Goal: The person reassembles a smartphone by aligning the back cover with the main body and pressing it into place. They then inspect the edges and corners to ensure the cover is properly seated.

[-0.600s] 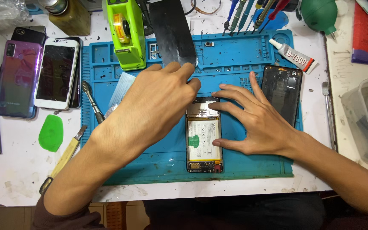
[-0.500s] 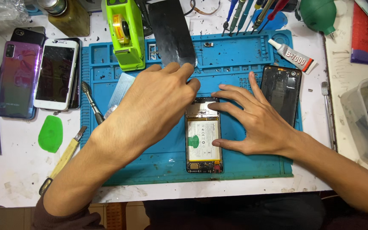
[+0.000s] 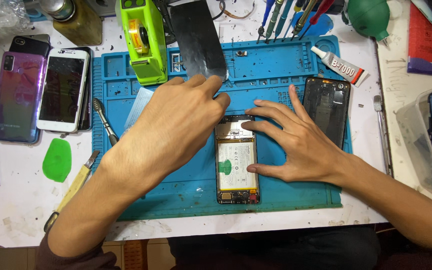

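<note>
My left hand (image 3: 173,127) lies across the blue work mat (image 3: 276,70), palm down, fingers bent loosely toward the top edge of the opened phone (image 3: 237,160). Its fingertips sit at the phone's upper left corner, just under the dark glass panel (image 3: 198,40) that lies at the head of the mat. I cannot tell whether those fingertips pinch anything, because the back of the hand hides them.

My right hand (image 3: 298,145) is spread flat and open. The index and middle fingers rest on the top of the phone, and the thumb presses against its right edge by the battery. It grips nothing; it only pins the phone down.

The phone lies face down near the middle of the mat, back cover off, with its white battery and green sticker showing. The black back cover (image 3: 327,107) lies to the right of it, just beyond my right fingers. A tube of glue (image 3: 340,65) lies above that cover.

Held against the picture from half a second ago, almost nothing has changed. Both hands keep the same places on the phone, and the phone has not shifted on the mat. The green tape holder (image 3: 143,40), the two phones (image 3: 41,95) on the left, the green pick (image 3: 57,160) and the wooden-handled tool (image 3: 73,185) all lie where they did.
</note>
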